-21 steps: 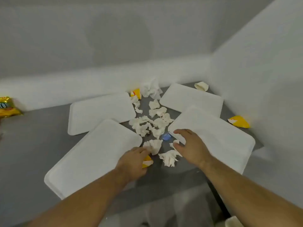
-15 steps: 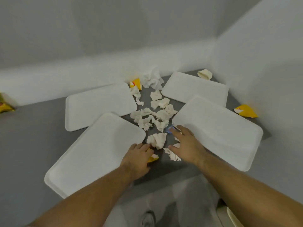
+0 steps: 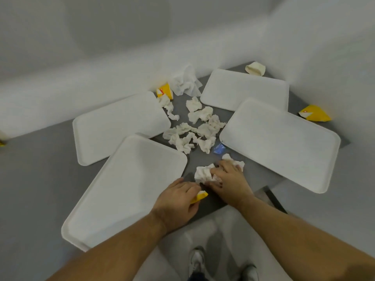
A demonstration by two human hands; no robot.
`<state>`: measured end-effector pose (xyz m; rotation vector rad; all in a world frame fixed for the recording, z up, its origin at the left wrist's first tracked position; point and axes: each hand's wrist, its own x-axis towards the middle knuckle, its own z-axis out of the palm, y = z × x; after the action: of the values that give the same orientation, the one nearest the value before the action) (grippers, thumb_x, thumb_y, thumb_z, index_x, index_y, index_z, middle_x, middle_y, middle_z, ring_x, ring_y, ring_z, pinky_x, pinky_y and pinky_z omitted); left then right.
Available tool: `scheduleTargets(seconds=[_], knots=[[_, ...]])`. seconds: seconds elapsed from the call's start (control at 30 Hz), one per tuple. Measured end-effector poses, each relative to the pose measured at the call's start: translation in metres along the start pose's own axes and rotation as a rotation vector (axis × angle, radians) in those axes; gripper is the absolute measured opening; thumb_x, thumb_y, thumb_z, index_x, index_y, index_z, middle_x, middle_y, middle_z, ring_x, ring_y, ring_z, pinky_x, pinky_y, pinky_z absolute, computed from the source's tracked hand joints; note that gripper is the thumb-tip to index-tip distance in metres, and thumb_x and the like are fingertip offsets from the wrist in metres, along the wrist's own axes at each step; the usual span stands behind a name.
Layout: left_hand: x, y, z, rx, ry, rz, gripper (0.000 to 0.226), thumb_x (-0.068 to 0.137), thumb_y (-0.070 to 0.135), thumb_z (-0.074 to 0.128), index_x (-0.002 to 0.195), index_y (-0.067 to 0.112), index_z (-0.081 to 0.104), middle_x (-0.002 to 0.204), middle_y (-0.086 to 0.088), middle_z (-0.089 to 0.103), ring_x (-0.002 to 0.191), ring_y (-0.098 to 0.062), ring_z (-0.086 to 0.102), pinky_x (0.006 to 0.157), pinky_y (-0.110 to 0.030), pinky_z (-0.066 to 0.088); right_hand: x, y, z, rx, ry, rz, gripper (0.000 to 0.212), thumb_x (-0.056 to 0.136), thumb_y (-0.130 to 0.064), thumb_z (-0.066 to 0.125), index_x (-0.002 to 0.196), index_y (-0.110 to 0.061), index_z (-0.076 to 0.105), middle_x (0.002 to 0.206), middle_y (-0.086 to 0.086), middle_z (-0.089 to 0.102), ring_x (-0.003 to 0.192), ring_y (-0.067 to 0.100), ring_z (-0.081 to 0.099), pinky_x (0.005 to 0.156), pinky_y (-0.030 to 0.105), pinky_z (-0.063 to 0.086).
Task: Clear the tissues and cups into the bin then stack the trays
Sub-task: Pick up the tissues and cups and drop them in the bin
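Several white trays lie fanned on the grey table: near left tray (image 3: 125,189), far left tray (image 3: 119,126), far right tray (image 3: 245,90), near right tray (image 3: 280,142). Crumpled white tissues (image 3: 192,132) are scattered between them. My left hand (image 3: 178,201) is closed around a crushed yellow cup (image 3: 199,196) at the table's front edge. My right hand (image 3: 229,179) presses on and gathers a wad of tissues (image 3: 204,173) beside it. More crushed cups lie about: yellow cup (image 3: 164,91) at the back, yellow cup (image 3: 314,115) at the right, cream cup (image 3: 255,68) in the far corner.
White walls close in behind and to the right. A small blue wrapper (image 3: 218,148) lies by the near right tray. A large open tissue (image 3: 185,82) sits at the back. My shoes (image 3: 196,260) show on the floor below the table edge.
My right hand has swept left and closed over the near tissues, bunching them together. My left hand keeps its hold on the yellow cup. The view has tilted down.
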<state>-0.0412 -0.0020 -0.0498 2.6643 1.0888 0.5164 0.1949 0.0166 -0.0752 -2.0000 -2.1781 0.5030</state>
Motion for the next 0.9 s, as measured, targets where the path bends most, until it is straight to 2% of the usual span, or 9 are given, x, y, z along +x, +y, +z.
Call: scheduleTargets(seconds=[0.1, 0.2, 0.37, 0.47, 0.57, 0.63, 0.73, 0.8, 0.9], knots=[[-0.003, -0.005, -0.003, -0.033, 0.041, -0.003, 0.036, 0.1, 0.042, 0.052, 0.123, 0.019, 0.069, 0.125, -0.001, 0.072, 0.11, -0.018, 0.068, 0.106, -0.03, 0.047, -0.003, -0.001, 0.003, 0.097, 0.144, -0.022, 0.024, 0.088, -0.042, 0.07, 0.089, -0.018, 0.066, 0.11, 0.002, 0.056, 0.098, 0.019, 0.051, 0.092, 0.033, 0.047], [-0.003, -0.01, -0.006, -0.05, 0.02, -0.014, 0.041, 0.1, 0.043, 0.052, 0.129, 0.019, 0.066, 0.129, -0.001, 0.07, 0.112, -0.018, 0.067, 0.099, -0.025, 0.049, -0.008, -0.002, 0.002, 0.169, 0.213, -0.01, 0.017, 0.082, -0.014, 0.075, 0.077, -0.013, 0.059, 0.094, 0.006, 0.058, 0.085, 0.02, 0.049, 0.081, 0.039, 0.05], [0.01, -0.003, -0.011, -0.141, -0.025, -0.064, 0.04, 0.094, 0.043, 0.063, 0.129, 0.024, 0.06, 0.121, 0.003, 0.07, 0.1, -0.018, 0.068, 0.084, -0.025, 0.055, -0.011, 0.009, -0.017, 0.331, 0.204, 0.203, 0.025, 0.081, -0.005, 0.07, 0.08, -0.019, 0.05, 0.098, 0.003, 0.051, 0.081, 0.022, 0.051, 0.071, 0.029, 0.042], [0.027, 0.011, -0.014, -0.274, -0.042, -0.157, 0.036, 0.091, 0.047, 0.066, 0.118, 0.027, 0.054, 0.099, 0.007, 0.069, 0.078, -0.015, 0.066, 0.068, -0.03, 0.057, -0.022, 0.023, -0.037, 0.553, 0.278, 0.38, 0.022, 0.079, -0.004, 0.066, 0.086, -0.025, 0.064, 0.096, -0.003, 0.062, 0.085, 0.018, 0.06, 0.069, 0.022, 0.044], [0.048, 0.031, -0.011, -0.354, -0.017, -0.181, 0.032, 0.092, 0.046, 0.063, 0.113, 0.025, 0.053, 0.086, 0.005, 0.066, 0.069, -0.014, 0.063, 0.061, -0.038, 0.056, -0.05, 0.038, -0.058, 0.87, 0.296, 0.439, 0.029, 0.082, -0.004, 0.062, 0.084, -0.03, 0.075, 0.079, -0.019, 0.07, 0.072, 0.001, 0.068, 0.054, 0.01, 0.049], [0.062, 0.049, -0.006, -0.404, 0.012, -0.195, 0.031, 0.095, 0.04, 0.064, 0.118, 0.022, 0.054, 0.083, 0.004, 0.065, 0.069, -0.016, 0.063, 0.062, -0.041, 0.054, -0.071, 0.051, -0.071, 0.987, 0.315, 0.475, 0.028, 0.08, -0.009, 0.06, 0.08, -0.03, 0.079, 0.077, -0.023, 0.071, 0.068, -0.005, 0.067, 0.05, 0.008, 0.048], [0.085, 0.085, 0.006, -0.544, 0.016, -0.202, 0.033, 0.098, 0.035, 0.063, 0.127, 0.02, 0.056, 0.096, 0.005, 0.07, 0.085, -0.016, 0.068, 0.076, -0.04, 0.056, -0.103, 0.077, -0.085, 1.129, 0.341, 0.562, 0.025, 0.073, -0.016, 0.055, 0.077, -0.023, 0.079, 0.07, -0.008, 0.073, 0.06, 0.007, 0.067, 0.046, 0.023, 0.047], [0.099, 0.112, 0.015, -0.644, 0.011, -0.2, 0.033, 0.098, 0.037, 0.061, 0.13, 0.025, 0.059, 0.109, 0.011, 0.071, 0.1, -0.005, 0.068, 0.087, -0.03, 0.055, -0.123, 0.1, -0.09, 1.251, 0.389, 0.678, 0.03, 0.075, -0.007, 0.048, 0.074, -0.017, 0.076, 0.064, -0.001, 0.069, 0.061, 0.018, 0.067, 0.045, 0.026, 0.041], [0.12, 0.156, 0.031, -0.705, 0.002, -0.224, 0.039, 0.096, 0.041, 0.06, 0.133, 0.029, 0.063, 0.116, 0.015, 0.07, 0.105, 0.005, 0.064, 0.09, -0.016, 0.05, -0.159, 0.137, -0.101, 1.478, 0.456, 0.843, 0.022, 0.068, -0.012, 0.047, 0.066, -0.017, 0.068, 0.064, 0.007, 0.056, 0.05, 0.018, 0.056, 0.047, 0.026, 0.027]])
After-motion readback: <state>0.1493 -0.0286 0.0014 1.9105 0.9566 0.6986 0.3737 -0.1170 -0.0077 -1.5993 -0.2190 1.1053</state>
